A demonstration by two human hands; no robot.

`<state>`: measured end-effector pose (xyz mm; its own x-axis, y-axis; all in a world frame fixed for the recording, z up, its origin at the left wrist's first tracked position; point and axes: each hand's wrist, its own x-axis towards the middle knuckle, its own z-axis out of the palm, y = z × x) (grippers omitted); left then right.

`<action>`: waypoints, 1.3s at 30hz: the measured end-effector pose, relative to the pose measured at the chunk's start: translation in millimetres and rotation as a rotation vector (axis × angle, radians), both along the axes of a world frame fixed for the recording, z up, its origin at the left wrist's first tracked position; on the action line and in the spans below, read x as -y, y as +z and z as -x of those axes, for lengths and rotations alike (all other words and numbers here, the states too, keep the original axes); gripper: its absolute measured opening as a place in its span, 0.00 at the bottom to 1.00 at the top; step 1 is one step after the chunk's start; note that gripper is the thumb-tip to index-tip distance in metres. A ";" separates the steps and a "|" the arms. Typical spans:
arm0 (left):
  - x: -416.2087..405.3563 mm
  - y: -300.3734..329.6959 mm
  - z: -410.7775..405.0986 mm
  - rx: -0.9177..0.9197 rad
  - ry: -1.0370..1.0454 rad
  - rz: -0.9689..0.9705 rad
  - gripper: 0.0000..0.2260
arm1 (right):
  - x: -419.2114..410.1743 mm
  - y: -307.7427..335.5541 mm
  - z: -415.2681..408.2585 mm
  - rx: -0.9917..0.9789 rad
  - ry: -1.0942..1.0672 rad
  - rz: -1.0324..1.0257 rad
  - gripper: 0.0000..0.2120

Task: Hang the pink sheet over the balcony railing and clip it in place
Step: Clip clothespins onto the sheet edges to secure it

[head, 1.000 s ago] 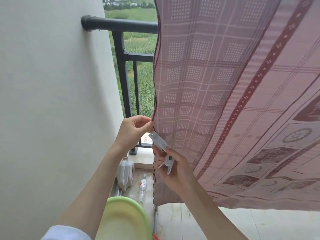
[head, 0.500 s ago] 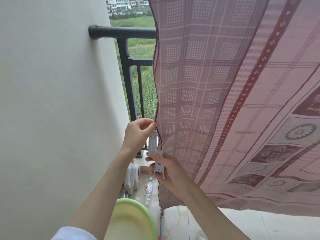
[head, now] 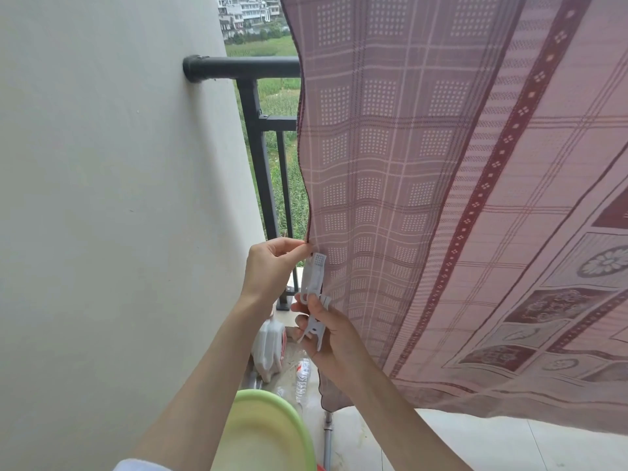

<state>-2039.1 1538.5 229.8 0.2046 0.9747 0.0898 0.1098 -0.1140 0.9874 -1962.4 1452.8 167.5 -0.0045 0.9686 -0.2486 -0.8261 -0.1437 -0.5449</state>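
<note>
L hand (head: 272, 266) pinches pink sheet (head: 441, 198) edge, R hand (head: 326, 331) holds clip (head: 314, 283)

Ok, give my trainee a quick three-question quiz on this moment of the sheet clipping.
1. True or false: the left hand pinches the edge of the pink sheet.
2. What does the right hand hold? A) white clip B) bottle C) basin
3. Where does the white clip sit relative to the left hand's pinch?

Key: 1 true. 2 A. 3 just below it, at the sheet's edge; whether it already bites the cloth is unclear.
</note>
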 end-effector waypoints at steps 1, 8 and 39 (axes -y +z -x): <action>0.4 -0.9 0.1 -0.011 0.018 -0.008 0.03 | -2.3 1.4 -0.5 -0.013 -0.008 -0.012 0.07; -1.3 -1.8 1.1 -0.022 0.057 0.010 0.06 | -8.9 6.2 -0.2 0.006 0.068 -0.033 0.08; -32.3 -263.5 -12.6 -0.101 -0.276 0.294 0.06 | -20.9 -181.5 -47.0 0.905 0.038 0.419 0.09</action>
